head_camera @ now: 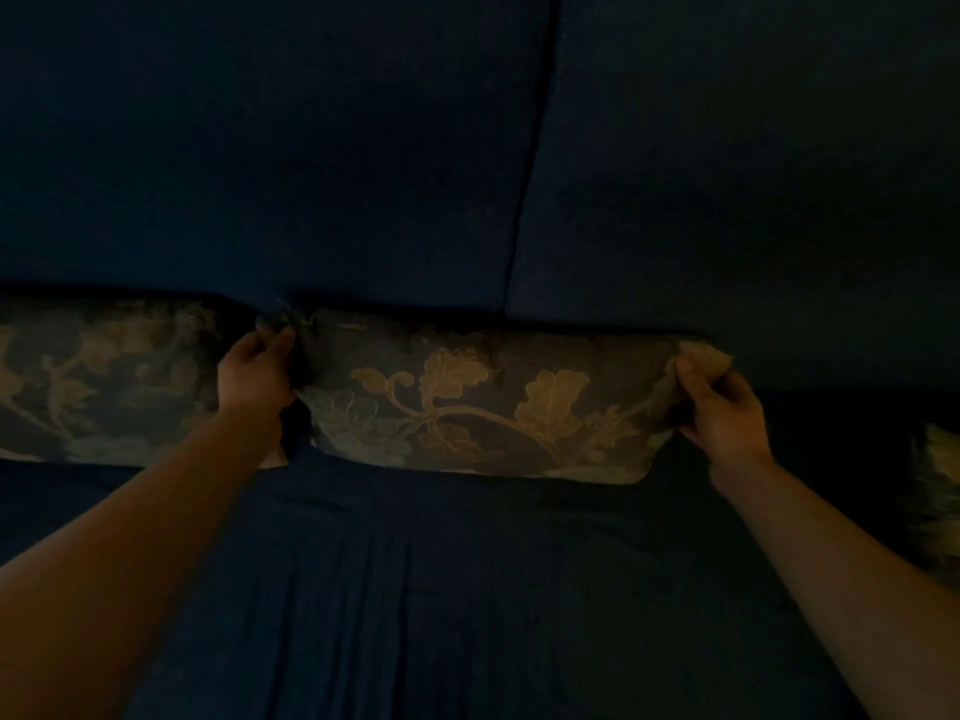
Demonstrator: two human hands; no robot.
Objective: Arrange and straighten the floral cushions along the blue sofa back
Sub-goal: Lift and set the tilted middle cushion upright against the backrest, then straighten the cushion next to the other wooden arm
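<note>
The middle floral cushion stood against the blue sofa back; the left hand and right hand apparently pinched its upper corners in the dimness.

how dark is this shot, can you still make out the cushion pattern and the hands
Head view: very dim, the sofa back nearly black; the leaf pattern on the middle cushion still reads, the left hand and right hand show softly, edges slightly blurred.
</note>
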